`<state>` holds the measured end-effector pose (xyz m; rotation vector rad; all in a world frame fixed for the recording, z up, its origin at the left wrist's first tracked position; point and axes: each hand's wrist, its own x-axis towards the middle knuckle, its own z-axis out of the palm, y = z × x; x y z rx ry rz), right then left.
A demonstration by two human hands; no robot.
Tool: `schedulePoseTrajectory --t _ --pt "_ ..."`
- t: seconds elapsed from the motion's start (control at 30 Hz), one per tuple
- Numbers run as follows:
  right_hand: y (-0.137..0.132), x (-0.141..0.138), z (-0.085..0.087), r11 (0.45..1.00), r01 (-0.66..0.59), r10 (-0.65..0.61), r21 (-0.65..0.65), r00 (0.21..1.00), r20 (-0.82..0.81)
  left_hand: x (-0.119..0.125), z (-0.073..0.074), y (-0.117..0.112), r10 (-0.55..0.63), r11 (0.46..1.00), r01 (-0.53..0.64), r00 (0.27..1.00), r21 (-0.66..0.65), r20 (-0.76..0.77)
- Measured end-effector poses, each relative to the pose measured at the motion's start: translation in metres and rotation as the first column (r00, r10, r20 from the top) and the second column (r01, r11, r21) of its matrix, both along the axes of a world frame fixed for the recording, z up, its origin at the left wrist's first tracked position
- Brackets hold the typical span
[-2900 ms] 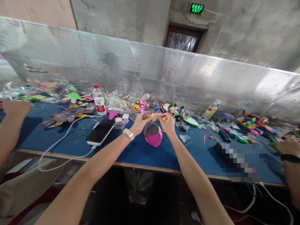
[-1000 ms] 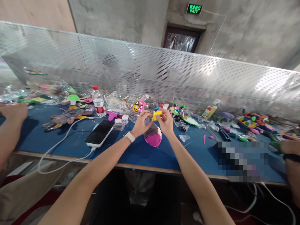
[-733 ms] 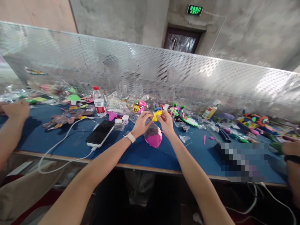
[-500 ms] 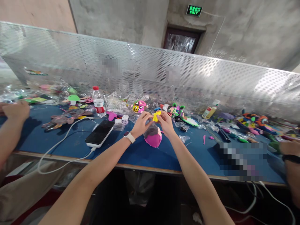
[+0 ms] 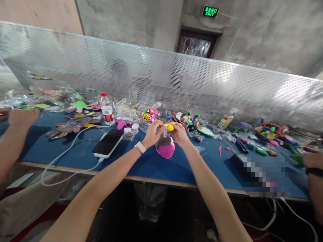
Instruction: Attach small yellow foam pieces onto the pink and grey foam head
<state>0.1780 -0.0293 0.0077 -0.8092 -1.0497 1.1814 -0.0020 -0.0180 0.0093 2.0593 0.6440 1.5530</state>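
Note:
Both my hands pinch one lump of yellow modelling clay above the table. My left hand, with a pale watch strap at the wrist, has its fingers closed on the lump's left side. Gripping the right side is my right hand. Just below them a rounded magenta and dark grey clay piece rests on the blue table. Behind my hands lies a pink and yellow clay figure with a cat face.
To the left are a phone on a white cable and a red-capped bottle. Clay figures and plastic bags line the perforated metal screen. Another person's hand is at far left, one more at far right.
The yellow clay has turned and looks flatter and narrower between my fingers. My hands stay in nearly the same place. The hand at far left has shifted slightly right.

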Motion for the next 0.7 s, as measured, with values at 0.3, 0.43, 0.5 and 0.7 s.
schedulePoseTrajectory --t 0.3,0.43,0.5,0.7 --pt "-0.002 0.003 0.002 0.996 -0.077 0.074 -0.047 0.996 -0.045 0.0 -0.008 0.014 0.012 0.976 0.03 0.981 -0.214 0.194" --pt "-0.002 0.004 0.003 0.997 -0.067 0.064 -0.043 0.995 -0.073 0.0 -0.011 0.019 0.017 0.964 0.054 0.964 -0.26 0.264" --pt "-0.002 0.005 0.004 0.998 -0.057 0.053 -0.038 0.994 -0.092 0.0 -0.011 0.021 0.023 0.959 0.059 0.959 -0.276 0.283" --pt "-0.003 0.005 0.009 0.999 -0.034 0.032 -0.015 0.993 -0.111 0.001 -0.013 0.021 0.047 0.951 0.056 0.946 -0.304 0.32"
